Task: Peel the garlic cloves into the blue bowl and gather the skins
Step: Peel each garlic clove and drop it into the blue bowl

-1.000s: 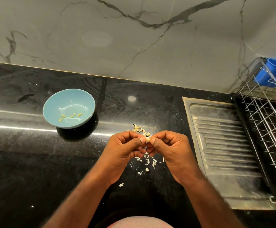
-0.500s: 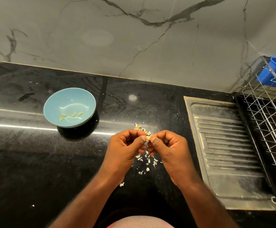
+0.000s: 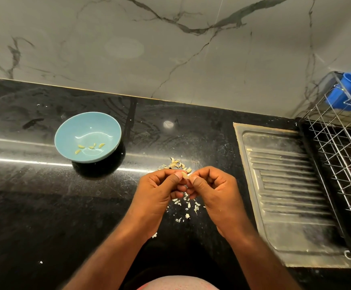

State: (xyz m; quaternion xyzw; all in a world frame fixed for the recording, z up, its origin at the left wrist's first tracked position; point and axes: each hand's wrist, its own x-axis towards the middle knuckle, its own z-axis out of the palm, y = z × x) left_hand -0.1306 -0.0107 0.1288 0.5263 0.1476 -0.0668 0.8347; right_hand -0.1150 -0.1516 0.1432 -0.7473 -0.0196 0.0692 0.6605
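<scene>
Your left hand [image 3: 160, 191] and right hand [image 3: 214, 191] met above the black table [image 3: 44, 216], both with fingers curled inward. Between the two thumbs and the fingertips you pinched a single pale garlic clove [image 3: 184, 175], the left thumb lying along one side of it and the right thumb touching the other end. How much skin remained on that clove could not be told.

Just beyond your knuckles, a small heap of unpeeled cloves [image 3: 176, 163] lay on the table. Beneath and just nearer to you than your hands, torn skins [image 3: 188, 208] were scattered loosely, with a few stray flecks further out across the table.

The blue bowl [image 3: 82, 126] stood upright well to the left of your hands, apart from the heap. A handful of peeled cloves [image 3: 91, 146] rested at its bottom.

To your right, a ribbed steel drainboard [image 3: 285, 185] was set into the table, and a wire rack [image 3: 342, 164] stood on its far side. A blue cup [image 3: 350, 91] hung at the rack's back corner. A veined marble wall [image 3: 170, 59] rose behind the table.
</scene>
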